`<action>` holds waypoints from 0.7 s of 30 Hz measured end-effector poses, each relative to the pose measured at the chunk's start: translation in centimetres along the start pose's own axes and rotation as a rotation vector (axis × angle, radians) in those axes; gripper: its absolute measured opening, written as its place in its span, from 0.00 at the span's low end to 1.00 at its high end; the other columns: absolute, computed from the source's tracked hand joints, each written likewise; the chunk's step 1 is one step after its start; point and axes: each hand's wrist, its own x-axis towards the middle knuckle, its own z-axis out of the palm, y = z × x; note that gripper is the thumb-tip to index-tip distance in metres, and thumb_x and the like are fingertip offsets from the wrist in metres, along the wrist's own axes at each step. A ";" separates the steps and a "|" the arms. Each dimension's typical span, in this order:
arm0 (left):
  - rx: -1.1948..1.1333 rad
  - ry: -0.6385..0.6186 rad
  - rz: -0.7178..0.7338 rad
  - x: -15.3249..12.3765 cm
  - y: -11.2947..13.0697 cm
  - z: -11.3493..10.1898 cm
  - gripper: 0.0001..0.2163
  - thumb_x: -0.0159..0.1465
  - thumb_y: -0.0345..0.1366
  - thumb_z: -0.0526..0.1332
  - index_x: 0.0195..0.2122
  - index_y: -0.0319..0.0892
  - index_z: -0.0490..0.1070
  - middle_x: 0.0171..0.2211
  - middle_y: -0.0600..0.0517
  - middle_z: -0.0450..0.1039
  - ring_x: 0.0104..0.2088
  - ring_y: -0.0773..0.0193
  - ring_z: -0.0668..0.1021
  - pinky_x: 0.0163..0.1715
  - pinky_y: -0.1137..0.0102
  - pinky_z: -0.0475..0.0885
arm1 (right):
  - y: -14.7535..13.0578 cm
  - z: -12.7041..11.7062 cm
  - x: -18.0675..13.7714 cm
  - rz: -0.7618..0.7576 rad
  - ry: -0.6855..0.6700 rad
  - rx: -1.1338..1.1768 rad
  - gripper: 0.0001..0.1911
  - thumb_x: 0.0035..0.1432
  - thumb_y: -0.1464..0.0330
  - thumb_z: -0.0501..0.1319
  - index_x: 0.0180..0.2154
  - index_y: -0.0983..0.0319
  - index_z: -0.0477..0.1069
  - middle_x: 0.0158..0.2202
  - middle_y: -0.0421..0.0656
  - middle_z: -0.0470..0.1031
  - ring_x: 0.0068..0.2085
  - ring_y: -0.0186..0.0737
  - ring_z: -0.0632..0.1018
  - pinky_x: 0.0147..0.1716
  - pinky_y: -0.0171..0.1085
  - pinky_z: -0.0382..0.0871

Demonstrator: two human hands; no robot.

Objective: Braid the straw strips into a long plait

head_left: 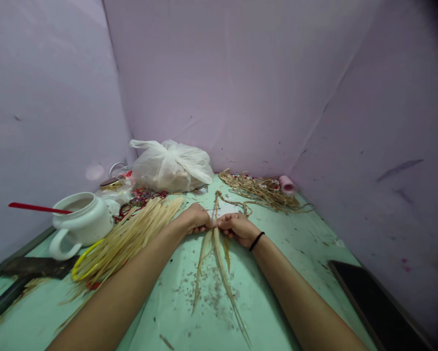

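At the middle of the table, my left hand [199, 219] and my right hand [238, 228] meet with fingertips pinched on dry fiber strips [221, 263]. The loose ends of these pale strips hang toward me over the green surface. Beyond my fingers the strips join a thin twisted cord [216, 202], which bends off to the right. My fingers partly hide the spot where strips and cord meet. By my left forearm lies a bundle of straw-coloured strips [142, 229].
A white pot [89, 226] with a red stick stands at left, near a dark flat blade [39, 267]. A tied white plastic bag [171, 168], a heap of braided cords [262, 190] and a pink spool [286, 185] sit at the back. A black tablet-like slab [379, 307] lies right.
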 end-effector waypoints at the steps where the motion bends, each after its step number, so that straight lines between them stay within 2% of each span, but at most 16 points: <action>1: -0.022 -0.022 0.008 0.1 -0.1 0.0 0.07 0.45 0.32 0.62 0.17 0.38 0.63 0.08 0.58 0.57 0.09 0.75 0.57 0.09 0.77 0.48 | 0.0 0.0 0.0 0.005 -0.008 0.006 0.03 0.39 0.76 0.58 0.18 0.67 0.66 0.11 0.34 0.60 0.13 0.23 0.59 0.11 0.25 0.47; 5: -0.212 -0.170 0.062 0.8 -0.7 0.3 0.04 0.50 0.29 0.58 0.20 0.37 0.64 0.10 0.57 0.60 0.09 0.76 0.58 0.09 0.79 0.50 | -0.2 -0.1 -0.2 0.027 -0.044 0.047 0.04 0.40 0.77 0.57 0.18 0.67 0.65 0.12 0.35 0.62 0.14 0.22 0.60 0.11 0.24 0.48; 8: -0.395 -0.306 0.089 1.3 -1.1 0.6 0.03 0.52 0.26 0.55 0.22 0.36 0.64 0.15 0.53 0.66 0.12 0.76 0.64 0.10 0.81 0.56 | -0.3 -0.3 -0.3 0.041 -0.076 0.061 0.05 0.41 0.77 0.57 0.18 0.67 0.65 0.13 0.37 0.64 0.14 0.22 0.60 0.11 0.23 0.49; 10: -0.436 -0.366 0.070 1.5 -1.2 0.7 0.04 0.53 0.26 0.55 0.22 0.35 0.64 0.16 0.52 0.67 0.13 0.74 0.67 0.11 0.80 0.59 | -0.3 -0.4 -0.3 0.053 -0.098 0.070 0.05 0.42 0.77 0.57 0.18 0.68 0.66 0.13 0.36 0.63 0.14 0.22 0.60 0.11 0.23 0.49; 13: -0.344 -0.325 0.051 1.4 -1.0 0.8 0.08 0.53 0.27 0.56 0.18 0.34 0.64 0.11 0.54 0.63 0.11 0.73 0.65 0.10 0.79 0.59 | -0.3 -0.6 -0.3 0.058 -0.139 0.093 0.05 0.43 0.77 0.57 0.18 0.68 0.66 0.12 0.36 0.62 0.14 0.22 0.61 0.11 0.22 0.51; 17: -0.224 -0.226 0.060 1.2 -0.9 0.6 0.09 0.51 0.26 0.56 0.15 0.34 0.63 0.09 0.55 0.60 0.09 0.74 0.61 0.08 0.78 0.54 | -0.2 -0.7 -0.3 0.057 -0.154 0.082 0.04 0.43 0.76 0.58 0.19 0.69 0.68 0.14 0.37 0.65 0.14 0.21 0.61 0.12 0.23 0.54; 21: -0.303 -0.292 0.123 1.2 -1.3 -0.1 0.04 0.48 0.27 0.58 0.18 0.34 0.65 0.10 0.55 0.62 0.10 0.74 0.62 0.09 0.79 0.55 | -0.1 -0.7 -0.1 0.060 -0.136 0.062 0.03 0.42 0.77 0.59 0.20 0.68 0.69 0.14 0.37 0.66 0.13 0.22 0.61 0.12 0.24 0.54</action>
